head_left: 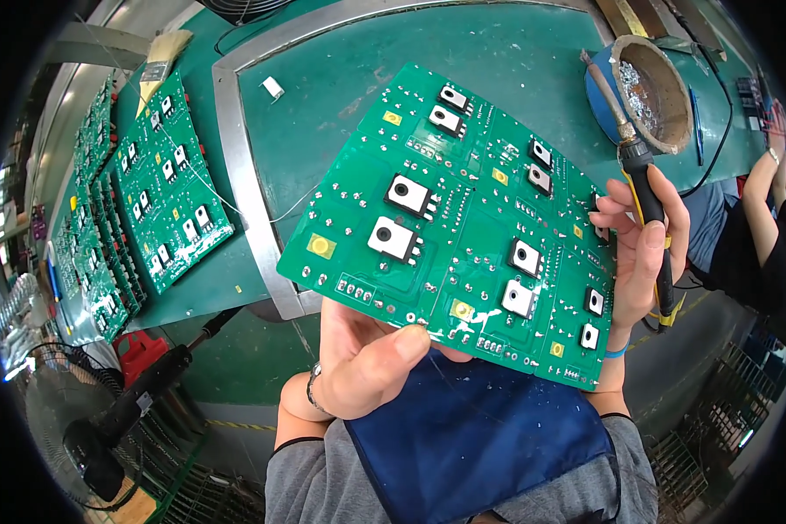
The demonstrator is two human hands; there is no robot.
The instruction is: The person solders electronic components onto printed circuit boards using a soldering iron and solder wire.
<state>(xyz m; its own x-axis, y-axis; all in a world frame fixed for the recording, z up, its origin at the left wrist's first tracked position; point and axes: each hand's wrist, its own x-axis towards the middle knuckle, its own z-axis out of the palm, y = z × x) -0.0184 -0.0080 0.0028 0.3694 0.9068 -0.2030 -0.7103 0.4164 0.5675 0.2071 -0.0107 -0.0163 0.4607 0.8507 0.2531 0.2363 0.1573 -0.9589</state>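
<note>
A large green circuit board (472, 218) is held up tilted in front of my chest, its face dotted with paired white-and-black transistors and yellow squares. My left hand (371, 358) grips its near left edge, thumb on the face and the fingers hidden underneath. At the board's right edge, my right hand (651, 240) is wrapped round a soldering iron (644, 179) with a black and yellow handle. Some fingers of that hand also touch the board's edge. The iron's tip points up and away, beside a round bowl (683, 113) with silvery solder scraps inside.
Several similar boards (162, 183) stand leaning at the left, near a paint brush (162, 65). A metal frame (246, 183) borders the green bench (341, 96), where a small white part (272, 87) lies. A fan (79, 419) stands lower left. Another person's arm (764, 188) shows far right.
</note>
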